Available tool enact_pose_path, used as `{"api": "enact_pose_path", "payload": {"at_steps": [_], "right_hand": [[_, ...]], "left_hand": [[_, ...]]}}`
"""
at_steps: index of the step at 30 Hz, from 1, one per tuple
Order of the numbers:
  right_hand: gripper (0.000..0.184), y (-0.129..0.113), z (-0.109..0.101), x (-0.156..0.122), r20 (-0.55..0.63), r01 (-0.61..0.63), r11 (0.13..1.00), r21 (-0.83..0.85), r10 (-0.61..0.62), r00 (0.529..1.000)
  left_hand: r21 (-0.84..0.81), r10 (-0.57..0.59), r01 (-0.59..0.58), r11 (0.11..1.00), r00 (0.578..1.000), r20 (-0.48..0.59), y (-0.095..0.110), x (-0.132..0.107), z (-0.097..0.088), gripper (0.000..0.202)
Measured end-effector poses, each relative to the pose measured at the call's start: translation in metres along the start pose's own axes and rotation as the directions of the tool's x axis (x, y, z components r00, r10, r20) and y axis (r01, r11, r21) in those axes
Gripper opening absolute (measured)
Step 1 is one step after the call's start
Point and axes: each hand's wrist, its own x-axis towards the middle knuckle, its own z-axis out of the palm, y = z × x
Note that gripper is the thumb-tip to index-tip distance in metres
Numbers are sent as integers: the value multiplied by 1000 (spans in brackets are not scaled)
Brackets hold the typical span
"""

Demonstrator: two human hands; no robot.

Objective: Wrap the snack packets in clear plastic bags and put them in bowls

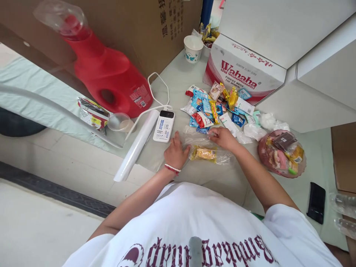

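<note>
A clear plastic bag [219,157] lies on the table in front of me with a yellow snack packet [204,153] inside it. My left hand [175,151], with a red and white bracelet at the wrist, rests on the bag's left end, fingers curled down on the plastic. My right hand [222,138] is closed in a pinch at the bag's upper edge, right below a pile of small snack packets [215,107]. What the pinch holds is too small to make out.
A white power bank [164,126] with cable, a roll of clear film [137,146], a red jug [107,72], a paper cup [193,48] and a Wahaha carton [241,72] stand behind. A pink dish of snacks [280,154] and a black phone [316,202] lie right.
</note>
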Motion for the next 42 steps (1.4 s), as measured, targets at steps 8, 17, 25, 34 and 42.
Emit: {"api": "enact_pose_path", "payload": {"at_steps": [8,17,25,34,42], "right_hand": [[47,18,-20,24,-381,-269,963,-34,236,894],[32,19,-32,62,-449,-300,947,113,318,835],[34,22,-51,-27,-333,158,985,72,-126,934],[30,9,-32,-27,49,116,993,-38,-114,992],[28,24,-49,-43,114,29,1000,11,-30,993]], "left_hand": [[26,339,-340,940,922,-186,-8,-9,-1,50],[38,620,-619,785,783,-58,-12,5,-3,63],[45,649,-670,741,698,-302,-18,4,-2,60],[42,545,-596,802,702,-458,-26,-14,-4,23],[73,558,-560,825,787,-264,16,1,-16,52]]}}
